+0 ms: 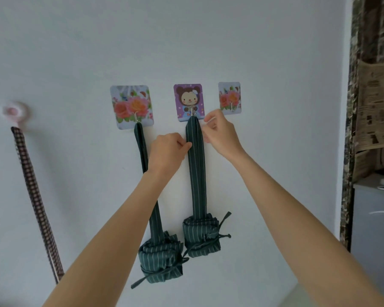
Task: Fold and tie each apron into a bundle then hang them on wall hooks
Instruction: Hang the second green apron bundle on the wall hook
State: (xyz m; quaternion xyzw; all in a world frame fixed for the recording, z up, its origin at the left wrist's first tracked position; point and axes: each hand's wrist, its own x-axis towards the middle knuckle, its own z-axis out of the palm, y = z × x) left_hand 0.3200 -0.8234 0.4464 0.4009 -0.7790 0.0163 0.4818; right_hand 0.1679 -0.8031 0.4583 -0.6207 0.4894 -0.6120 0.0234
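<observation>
While my left hand (167, 149) and right hand (220, 131) pinch its strap (195, 156), the striped apron bundle (201, 237) hangs from the bear hook (188, 102).

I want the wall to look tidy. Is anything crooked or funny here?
Mostly tidy. The two green striped bundles hang at different heights: the left bundle sits lower than the middle bundle. Both hands hold the middle strap. The right flower hook holds nothing.

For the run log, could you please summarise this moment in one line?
green striped apron strap on bear hook | left hand, right hand pinching strap
</observation>
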